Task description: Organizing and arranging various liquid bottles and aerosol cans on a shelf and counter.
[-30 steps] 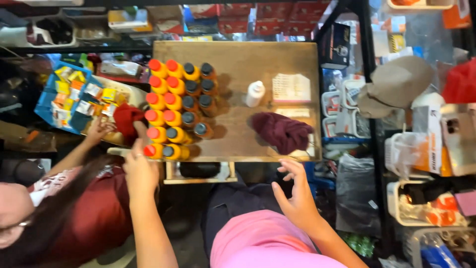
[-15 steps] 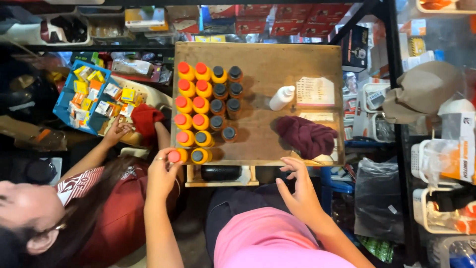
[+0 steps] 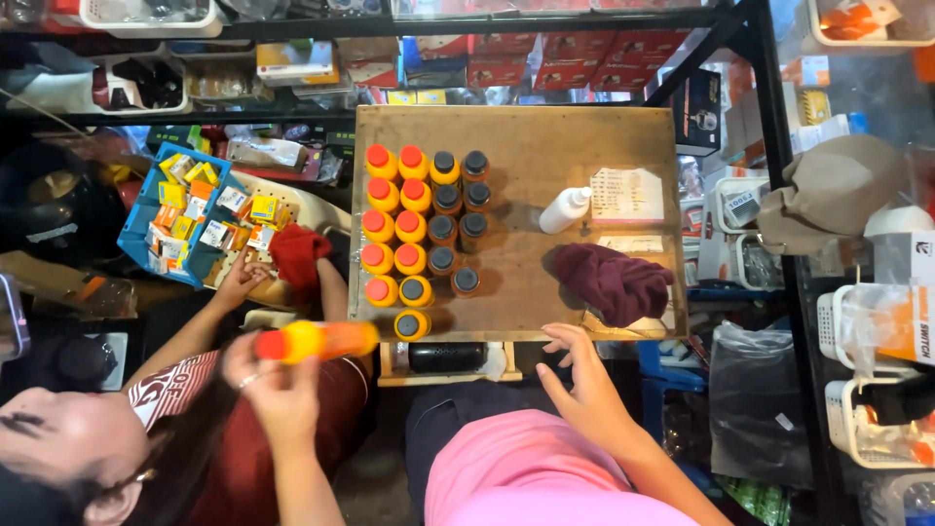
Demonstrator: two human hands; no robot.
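The left hand [image 3: 278, 385] grips 1 blurred, probably red-capped yellow bottle [image 3: 317, 341] sideways, off the desk [image 3: 545, 127]; the right hand [image 3: 579, 380] hovers open, empty, near a maroon cloth [image 3: 614, 282].

Table top [image 3: 545, 136]: we noted bare wood, matt, worn and stained.
Held bottle [image 3: 317, 341]: yellow plastic, looked smooth and slightly glossy, red cap; blurred in our left hand [image 3: 273, 385].
Standing bottles [image 3: 419, 229]: we saw the same smooth plastic, caps red or dark grey.
White bottle [image 3: 563, 210]: plastic, smooth, dull sheen.
Maroon cloth [image 3: 614, 281]: soft fabric, matt, crumpled.
Label sheet [image 3: 626, 195]: paper, flat, matt.
Shelf frame [image 3: 769, 146]: we took it for dark painted metal.
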